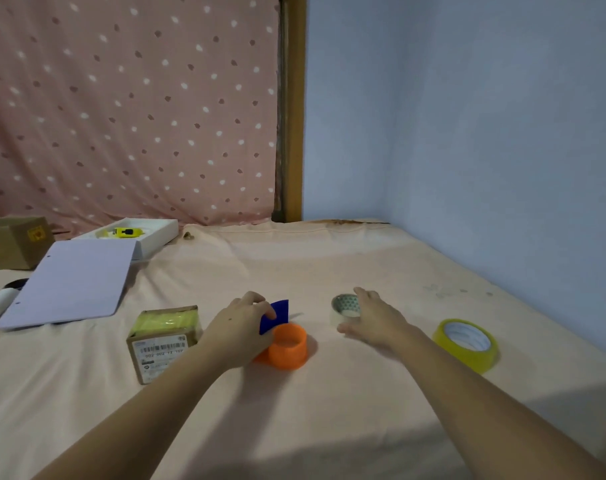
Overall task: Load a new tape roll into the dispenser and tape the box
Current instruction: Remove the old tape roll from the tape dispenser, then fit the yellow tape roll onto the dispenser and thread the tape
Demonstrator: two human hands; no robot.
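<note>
An orange and blue tape dispenser [288, 345] stands on the peach sheet in the middle. My left hand [239, 329] grips it from the left, fingers on its blue blade. A small clear tape roll [344, 308] lies just right of the dispenser; my right hand [372, 315] rests against its right side with fingers spread over it. A larger yellowish tape roll [466, 344] lies further right. A small cardboard box [163, 341] with a barcode label and yellow tape on top sits left of the dispenser.
A white sheet [69, 282] lies at the left, partly over a white tray [156, 233] holding a yellow item. A brown carton [14, 240] stands at the far left. A blue wall borders the bed on the right, a dotted pink curtain behind.
</note>
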